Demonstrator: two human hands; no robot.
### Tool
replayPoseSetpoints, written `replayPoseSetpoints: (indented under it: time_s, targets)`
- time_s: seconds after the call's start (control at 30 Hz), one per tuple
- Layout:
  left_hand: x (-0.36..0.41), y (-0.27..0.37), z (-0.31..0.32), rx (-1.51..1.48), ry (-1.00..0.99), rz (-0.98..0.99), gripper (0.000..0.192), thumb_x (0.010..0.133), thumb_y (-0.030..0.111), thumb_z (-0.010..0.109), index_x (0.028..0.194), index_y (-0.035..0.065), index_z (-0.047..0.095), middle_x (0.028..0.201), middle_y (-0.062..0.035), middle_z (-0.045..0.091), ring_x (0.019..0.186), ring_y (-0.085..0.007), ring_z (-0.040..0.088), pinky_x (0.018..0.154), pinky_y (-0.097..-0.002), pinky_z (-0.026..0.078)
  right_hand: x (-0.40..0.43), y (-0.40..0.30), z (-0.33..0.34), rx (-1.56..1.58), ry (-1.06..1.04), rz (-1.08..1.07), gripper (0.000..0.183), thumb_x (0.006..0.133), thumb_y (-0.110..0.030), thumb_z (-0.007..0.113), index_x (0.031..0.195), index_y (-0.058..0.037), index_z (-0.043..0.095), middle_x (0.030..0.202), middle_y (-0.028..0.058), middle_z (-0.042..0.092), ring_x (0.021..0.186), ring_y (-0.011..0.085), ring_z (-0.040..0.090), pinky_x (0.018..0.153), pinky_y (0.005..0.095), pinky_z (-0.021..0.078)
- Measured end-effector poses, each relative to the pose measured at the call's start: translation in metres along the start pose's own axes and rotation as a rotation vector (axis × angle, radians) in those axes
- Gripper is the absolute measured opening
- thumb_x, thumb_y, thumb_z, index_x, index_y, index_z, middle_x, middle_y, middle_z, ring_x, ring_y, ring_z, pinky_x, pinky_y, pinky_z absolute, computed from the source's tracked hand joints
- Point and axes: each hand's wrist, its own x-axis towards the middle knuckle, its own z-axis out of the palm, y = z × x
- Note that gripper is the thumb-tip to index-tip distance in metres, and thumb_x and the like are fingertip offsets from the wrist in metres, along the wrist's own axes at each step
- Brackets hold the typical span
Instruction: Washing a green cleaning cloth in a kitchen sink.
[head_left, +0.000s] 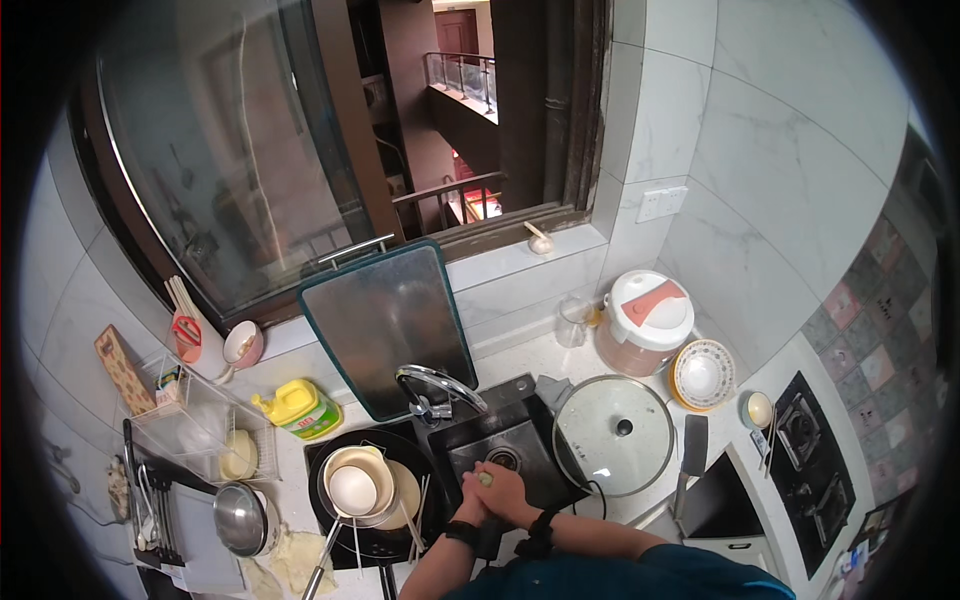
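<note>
Over the black sink (541, 442) my two hands are pressed together. A small pale green piece (486, 478), too small to name, shows between the fingers. My right hand (506, 491) curls around it from the right, and my left hand (471, 501) lies against it from the left and below. Just beyond the hands sits the metal drain (502, 456). A chrome faucet (442, 379) arches over the basin's far left side, with no water visible coming from it. The palms are hidden.
Left of the sink, a black wok (322, 480) holds stacked bowls, a strainer and chopsticks. A glass lid (615, 435) overlaps the sink's right edge. Beyond it lies a cleaver (694, 450) near the open dark gap. A cutting board (386, 330) leans behind the faucet.
</note>
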Motion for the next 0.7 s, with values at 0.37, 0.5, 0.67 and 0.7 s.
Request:
replayPoseSetpoints:
  time_s: [0.37, 0.5, 0.67, 0.7]
  targets:
    - [0.003, -0.01, 0.022, 0.323, 0.214, 0.227, 0.042, 0.096, 0.038, 0.03, 0.118, 0.0101, 0.052, 0.117, -0.0112, 0.058, 0.107, -0.0286, 0.057, 0.091, -0.0432, 0.046, 0.007, 0.007, -0.002, -0.165, -0.034, -0.041, 0.04, 0.088, -0.041, 0.051, 0.071, -0.0058, 0.058, 0.072, 0.0178, 0.061, 0.068, 0.0381, 0.061, 0.059, 0.0451, 0.049]
    - [0.003, 0.004, 0.012, 0.052, 0.133, 0.252, 0.037, 0.096, 0.037, 0.036, 0.107, 0.0079, 0.056, 0.101, -0.0071, 0.064, 0.091, -0.0253, 0.063, 0.082, -0.0384, 0.05, 0.036, 0.02, -0.028, -0.063, -0.3, 0.205, 0.027, 0.094, -0.03, 0.049, 0.096, -0.0071, 0.063, 0.096, 0.014, 0.066, 0.08, 0.0285, 0.065, 0.067, 0.0365, 0.0508]
    - [-0.012, 0.033, 0.004, 0.109, 0.176, 0.369, 0.026, 0.094, 0.026, 0.052, 0.108, 0.005, 0.057, 0.106, -0.0082, 0.063, 0.096, -0.0219, 0.061, 0.082, -0.0346, 0.05, 0.034, 0.042, -0.046, 0.698, -0.456, 0.284, 0.02, 0.091, -0.015, 0.057, 0.105, -0.0029, 0.062, 0.094, 0.0016, 0.065, 0.083, 0.0091, 0.059, 0.069, 0.0259, 0.0488]
    - [-0.006, 0.029, -0.007, 0.035, 0.172, 0.359, 0.025, 0.094, 0.025, 0.052, 0.109, 0.0057, 0.057, 0.107, -0.0079, 0.062, 0.097, -0.0218, 0.061, 0.082, -0.0341, 0.049, 0.032, 0.036, -0.047, 0.796, -0.376, 0.28, 0.02, 0.09, -0.012, 0.058, 0.106, -0.0017, 0.061, 0.093, -0.0003, 0.064, 0.084, 0.0065, 0.057, 0.069, 0.0246, 0.0481]
